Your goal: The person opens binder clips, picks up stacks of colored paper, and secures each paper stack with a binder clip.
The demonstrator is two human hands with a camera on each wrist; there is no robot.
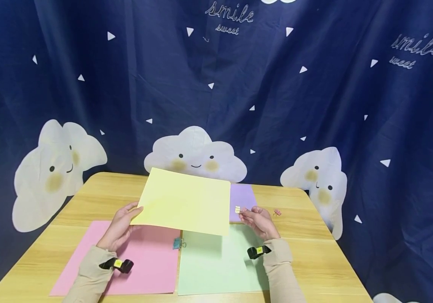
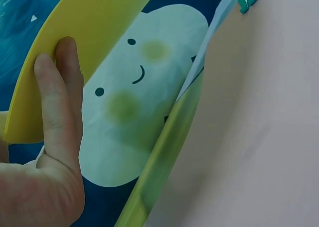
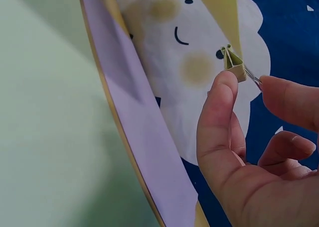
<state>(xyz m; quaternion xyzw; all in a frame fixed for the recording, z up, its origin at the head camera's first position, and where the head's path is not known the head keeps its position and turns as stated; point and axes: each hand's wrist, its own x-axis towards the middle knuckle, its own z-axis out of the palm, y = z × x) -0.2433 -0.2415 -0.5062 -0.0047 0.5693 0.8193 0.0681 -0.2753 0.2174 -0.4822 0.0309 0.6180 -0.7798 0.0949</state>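
My left hand [image 1: 118, 229] grips a stack or sheet of yellow paper [image 1: 186, 202] at its left corner, thumb on top. The paper is held up over the table, tilted. In the left wrist view, two fingers [image 2: 60, 97] lie along the underside of the yellow paper [image 2: 75, 33]. To the right of the sheet, my right hand [image 1: 260, 223] pinches a small yellow binder clip [image 1: 237, 209] between thumb and fingertips. The right wrist view shows this binder clip [image 3: 235, 70] from its side, a wire handle between the fingers.
Pink paper [image 1: 148, 265] lies at the left of the wooden table [image 1: 307, 261], a teal binder clip [image 1: 177, 243] at its right edge. Green paper [image 1: 216, 269] lies beside it; purple paper [image 1: 244, 195] lies behind. A pink binder clip [image 1: 277, 212] rests right of my right hand.
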